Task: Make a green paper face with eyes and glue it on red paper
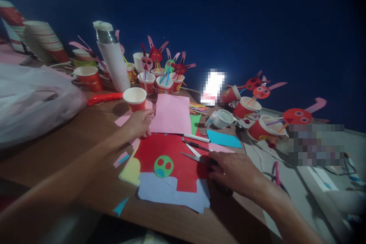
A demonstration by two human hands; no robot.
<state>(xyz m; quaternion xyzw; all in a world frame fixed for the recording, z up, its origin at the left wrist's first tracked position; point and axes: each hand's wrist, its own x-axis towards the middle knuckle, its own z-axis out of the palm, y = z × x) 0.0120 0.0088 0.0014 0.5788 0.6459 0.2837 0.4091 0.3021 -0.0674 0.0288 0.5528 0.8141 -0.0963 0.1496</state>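
Note:
My left hand [142, 122] has its fingers closed at the left edge of a pink paper sheet [173, 114]. A white-rimmed paper cup [135, 97] stands just behind that hand. In my right hand [236, 169] are scissors [197, 157], their blades parted and pointing left over red paper [160, 145]. On the red paper lies a round green face cutout [164, 166] with red eyes and a blue mouth. Pale blue paper [160, 192] and yellow paper [130, 171] stick out beneath. A white marker [197, 138] and a black pen [197, 145] rest behind the blades.
Several cups with paper rabbit heads on straws [170, 66] stand at the back, more at right [261, 93]. A white thermos [113, 59], stacked cups [45, 40], a plastic bag [34, 99] and a red-handled tool [104, 98] are left. Blue paper [223, 138] lies right.

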